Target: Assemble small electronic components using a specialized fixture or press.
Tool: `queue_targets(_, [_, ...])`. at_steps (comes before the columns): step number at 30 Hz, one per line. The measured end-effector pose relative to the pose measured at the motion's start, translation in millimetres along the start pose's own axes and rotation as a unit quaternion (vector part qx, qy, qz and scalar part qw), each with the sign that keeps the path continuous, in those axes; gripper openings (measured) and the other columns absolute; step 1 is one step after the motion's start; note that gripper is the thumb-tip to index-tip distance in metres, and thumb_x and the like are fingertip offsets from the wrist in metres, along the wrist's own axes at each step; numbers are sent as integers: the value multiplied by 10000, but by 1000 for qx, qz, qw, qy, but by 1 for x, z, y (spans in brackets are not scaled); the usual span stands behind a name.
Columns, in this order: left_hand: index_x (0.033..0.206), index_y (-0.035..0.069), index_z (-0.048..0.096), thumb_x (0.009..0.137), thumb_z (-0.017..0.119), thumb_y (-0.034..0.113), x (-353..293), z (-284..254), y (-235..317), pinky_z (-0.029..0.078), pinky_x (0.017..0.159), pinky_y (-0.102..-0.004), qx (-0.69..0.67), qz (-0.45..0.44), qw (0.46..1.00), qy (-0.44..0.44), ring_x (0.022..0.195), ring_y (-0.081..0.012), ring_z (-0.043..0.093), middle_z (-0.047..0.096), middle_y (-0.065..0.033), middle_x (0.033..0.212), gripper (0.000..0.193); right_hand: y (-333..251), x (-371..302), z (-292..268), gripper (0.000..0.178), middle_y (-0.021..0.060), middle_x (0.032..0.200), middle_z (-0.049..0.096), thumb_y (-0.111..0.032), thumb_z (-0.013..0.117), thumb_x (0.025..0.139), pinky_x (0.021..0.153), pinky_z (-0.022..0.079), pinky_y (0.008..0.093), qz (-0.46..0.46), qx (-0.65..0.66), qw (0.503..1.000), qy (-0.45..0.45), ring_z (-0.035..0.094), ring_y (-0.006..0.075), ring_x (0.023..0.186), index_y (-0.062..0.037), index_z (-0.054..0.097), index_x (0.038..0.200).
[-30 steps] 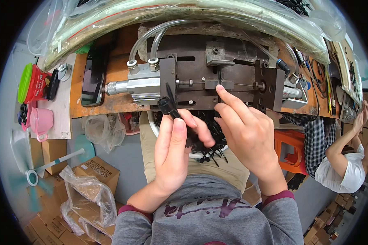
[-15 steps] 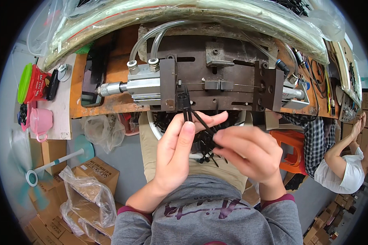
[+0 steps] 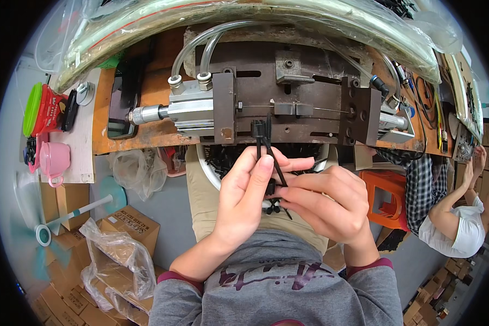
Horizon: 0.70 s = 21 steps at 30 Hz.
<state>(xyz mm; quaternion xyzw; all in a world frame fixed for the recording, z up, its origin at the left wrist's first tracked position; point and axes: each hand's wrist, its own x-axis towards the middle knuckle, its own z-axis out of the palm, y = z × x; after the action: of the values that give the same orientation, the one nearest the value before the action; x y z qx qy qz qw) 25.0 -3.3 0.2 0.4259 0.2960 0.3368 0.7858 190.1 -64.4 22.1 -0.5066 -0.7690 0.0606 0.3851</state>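
Note:
Pinched between thumb and fingers, slim black plastic parts with wider heads [image 3: 259, 129] stand upright in my left hand [image 3: 240, 198]. Its index finger reaches out toward the right. My right hand [image 3: 331, 204] closes its fingertips on the lower end of a thin black stick-like part [image 3: 280, 173], which slants up beside the others. More black pieces [image 3: 277, 206] show below the fingertips; I cannot tell which hand holds them. Both hands are over a white-rimmed basin [image 3: 211, 173] on my lap, with many black parts in it. Just beyond stands a dark metal fixture [image 3: 304, 130].
Silver cylinders [image 3: 192, 117] with clear hoses flank the fixture on a wooden bench [image 3: 152, 142]. A phone [image 3: 124, 108] and a pink cup [image 3: 55, 158] are at left. Cartons [image 3: 130, 225] and a fan [image 3: 42, 234] stand below. At right are an orange stool [image 3: 379, 198] and another person [image 3: 453, 225].
My left hand has shifted slightly right, and the right fingertips slightly left, closer to it. The thin black part is now steeper, its upper end beside the heads of the others.

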Motion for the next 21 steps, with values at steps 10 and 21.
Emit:
queue_targets(10, [1111, 54, 478, 1111, 342, 294, 0, 0, 4, 597, 828, -389, 2, 48, 998, 30, 971, -306, 718, 661, -305, 1187, 276, -14, -12, -13, 287, 130, 1006, 710, -51, 856, 677, 650, 585, 329, 86, 138, 986, 28, 715, 238, 819, 0, 743, 935])
queue_targets(21, [1080, -51, 637, 1055, 509, 162, -14, -14, 6, 449, 920, -301, 212, 235, 946, 64, 1015, -174, 578, 641, -111, 1117, 250, 15, 13, 23, 296, 149, 1247, 683, -14, 804, 693, 643, 534, 308, 69, -179, 981, 10, 672, 229, 733, -13, 671, 957])
